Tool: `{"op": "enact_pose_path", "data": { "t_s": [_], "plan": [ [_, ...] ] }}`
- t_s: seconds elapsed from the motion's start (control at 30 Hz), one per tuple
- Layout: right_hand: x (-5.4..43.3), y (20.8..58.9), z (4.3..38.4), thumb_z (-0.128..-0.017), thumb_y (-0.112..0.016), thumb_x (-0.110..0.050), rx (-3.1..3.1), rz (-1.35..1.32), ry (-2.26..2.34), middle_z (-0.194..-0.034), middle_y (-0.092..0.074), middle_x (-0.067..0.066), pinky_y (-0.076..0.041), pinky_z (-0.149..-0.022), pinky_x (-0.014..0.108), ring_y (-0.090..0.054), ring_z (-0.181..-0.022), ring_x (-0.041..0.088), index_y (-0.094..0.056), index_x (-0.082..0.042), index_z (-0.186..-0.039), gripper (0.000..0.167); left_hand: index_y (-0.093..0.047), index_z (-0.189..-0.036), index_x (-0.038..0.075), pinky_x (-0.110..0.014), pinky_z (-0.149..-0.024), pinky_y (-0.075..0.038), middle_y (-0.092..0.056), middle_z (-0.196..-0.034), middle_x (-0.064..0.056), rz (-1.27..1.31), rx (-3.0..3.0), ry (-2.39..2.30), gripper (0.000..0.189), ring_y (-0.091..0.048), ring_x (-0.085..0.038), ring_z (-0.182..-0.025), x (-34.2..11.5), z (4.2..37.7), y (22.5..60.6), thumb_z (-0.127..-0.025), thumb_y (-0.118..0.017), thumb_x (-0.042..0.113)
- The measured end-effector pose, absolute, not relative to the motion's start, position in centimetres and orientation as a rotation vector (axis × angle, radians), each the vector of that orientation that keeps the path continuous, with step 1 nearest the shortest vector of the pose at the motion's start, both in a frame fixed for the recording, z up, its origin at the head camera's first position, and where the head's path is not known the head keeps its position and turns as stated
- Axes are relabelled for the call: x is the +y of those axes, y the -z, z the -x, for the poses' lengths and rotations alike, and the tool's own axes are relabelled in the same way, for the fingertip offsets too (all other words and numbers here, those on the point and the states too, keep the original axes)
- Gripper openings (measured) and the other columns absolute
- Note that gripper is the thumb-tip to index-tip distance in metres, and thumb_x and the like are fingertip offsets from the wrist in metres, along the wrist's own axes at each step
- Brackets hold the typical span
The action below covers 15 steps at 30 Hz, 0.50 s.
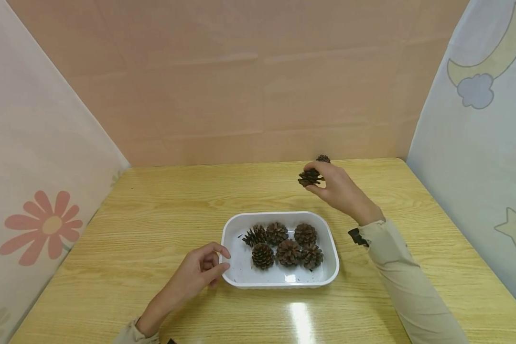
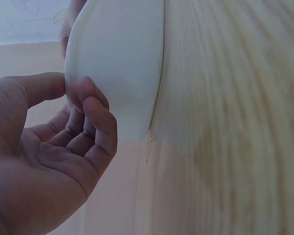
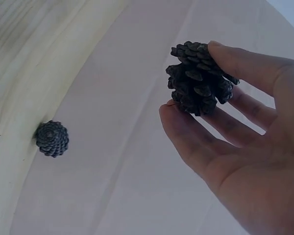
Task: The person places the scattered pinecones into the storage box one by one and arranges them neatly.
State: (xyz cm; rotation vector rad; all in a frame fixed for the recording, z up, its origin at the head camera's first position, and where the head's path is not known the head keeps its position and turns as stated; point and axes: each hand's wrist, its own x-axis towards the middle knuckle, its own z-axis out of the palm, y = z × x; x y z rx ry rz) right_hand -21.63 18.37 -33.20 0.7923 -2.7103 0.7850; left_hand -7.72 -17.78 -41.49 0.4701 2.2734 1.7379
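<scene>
Between thumb and fingers my right hand (image 1: pixel 337 188) holds a brown pine cone (image 1: pixel 309 177) above the back of the table. In the right wrist view that pine cone (image 3: pixel 196 81) shows its open scales, pinched at top and bottom. Another pine cone (image 1: pixel 324 158) stands by the table's back edge, partly behind the right hand. My left hand (image 1: pixel 196 270) pinches the left rim of a white tray (image 1: pixel 279 285), thumb on one side and fingers on the other. Several pine cones (image 1: pixel 288 252) lie in the tray, mostly toward its middle and right.
The tray sits on a light wooden table (image 1: pixel 176 200). Behind it hangs a peach cloth backdrop (image 1: pixel 258 95). A flower-printed cloth panel (image 1: pixel 38 143) stands on the left, and a panel with a moon and star (image 1: pixel 464 157) on the right.
</scene>
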Motion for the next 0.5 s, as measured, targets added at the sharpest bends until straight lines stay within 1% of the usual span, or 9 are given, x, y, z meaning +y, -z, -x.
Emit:
{"op": "enact_pose_path", "data": {
  "t_s": [0.23,0.5],
  "plan": [
    [17.4,32.4,20.6,-0.089,-0.077,-0.012,-2.693,-0.83,-0.759,-0.125,-0.063,0.012,-0.051,-0.095,0.047,-0.061,-0.114,0.029,-0.056,-0.004,-0.131,0.047,-0.059,-0.112,-0.004,-0.03,-0.048,-0.05,-0.051,-0.069,-0.006,-0.469,2.275,-1.736,0.027,-0.053,-0.014,-0.053,-17.8,7.8,41.5,-0.096,-0.068,0.015],
    [15.8,31.9,19.4,-0.09,-0.076,-0.014,-2.614,-0.972,-0.761,-0.125,-0.064,0.012,-0.05,-0.096,0.047,-0.061,-0.115,0.029,-0.058,-0.003,-0.129,0.044,-0.06,-0.112,-0.003,-0.029,-0.048,-0.049,-0.051,-0.069,-0.006,-0.448,2.28,-1.73,0.026,-0.053,-0.014,-0.053,-17.8,7.8,41.4,-0.096,-0.068,0.015]
  ]
}}
